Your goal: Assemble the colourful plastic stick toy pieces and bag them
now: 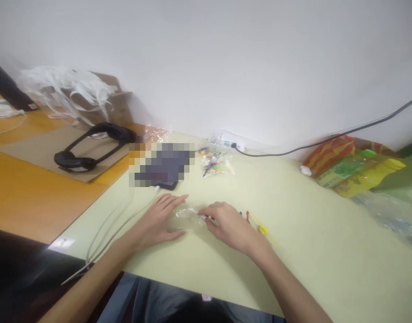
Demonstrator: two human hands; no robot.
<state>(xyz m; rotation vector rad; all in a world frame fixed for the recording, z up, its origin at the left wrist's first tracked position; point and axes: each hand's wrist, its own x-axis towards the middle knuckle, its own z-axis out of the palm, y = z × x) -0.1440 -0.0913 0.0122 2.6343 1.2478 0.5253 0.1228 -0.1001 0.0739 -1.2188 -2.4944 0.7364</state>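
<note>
My left hand [158, 222] is open over the pale table, thumb and fingers apart, at the left side of a small clear plastic bag [185, 214]. My right hand [228, 222] is closed in a pinch at the bag's right end, where a bit of white shows by the fingertips. Whether something else is in the pinch is too small to tell. Just right of that hand lie a blue-tipped piece [240, 213], a red arrow-like piece [247, 216] and a yellow piece [263, 229], partly hidden behind the wrist.
A blurred-out dark tablet [167, 185] with a white cable [120, 233] lies beyond my left hand. Behind are a bag of colourful small parts [216, 165] and a power strip [228, 141]. Snack bags [354, 170] stand right; a black headset-like frame [94, 146] lies left.
</note>
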